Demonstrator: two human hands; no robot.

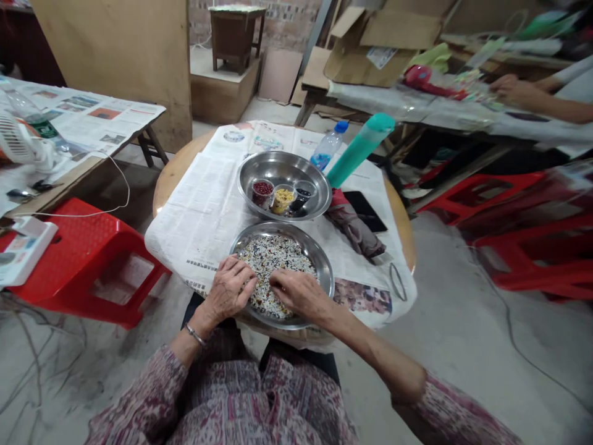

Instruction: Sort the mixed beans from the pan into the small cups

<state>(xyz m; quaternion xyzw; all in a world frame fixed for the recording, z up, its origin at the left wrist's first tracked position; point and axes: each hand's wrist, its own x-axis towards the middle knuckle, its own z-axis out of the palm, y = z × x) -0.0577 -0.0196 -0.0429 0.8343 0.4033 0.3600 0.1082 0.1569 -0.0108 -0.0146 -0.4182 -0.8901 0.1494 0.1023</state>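
Note:
A steel basin (328, 272) near the table's front edge holds a spread of mixed white, black, yellow and reddish grains (278, 253). My left hand (231, 285) is over its left rim with fingers curled in, thumb close to them. Over the grains, my right hand (299, 293) has its fingertips pressed together; whatever may be between them is too small to make out. Just behind stands a second steel basin (282, 162) with three clear cups: one of red beans (262, 190), one of yellow beans (283, 198), one of black beans (303, 194).
Newspaper (194, 204) covers the round table. A blue-capped bottle (328, 147), green cylinder (361, 148), folded umbrella (356, 228) and dark phone (365, 210) lie or stand beside the basins. A red stool (92, 259) is at left. Another person's hands (509, 86) work at the right-hand table.

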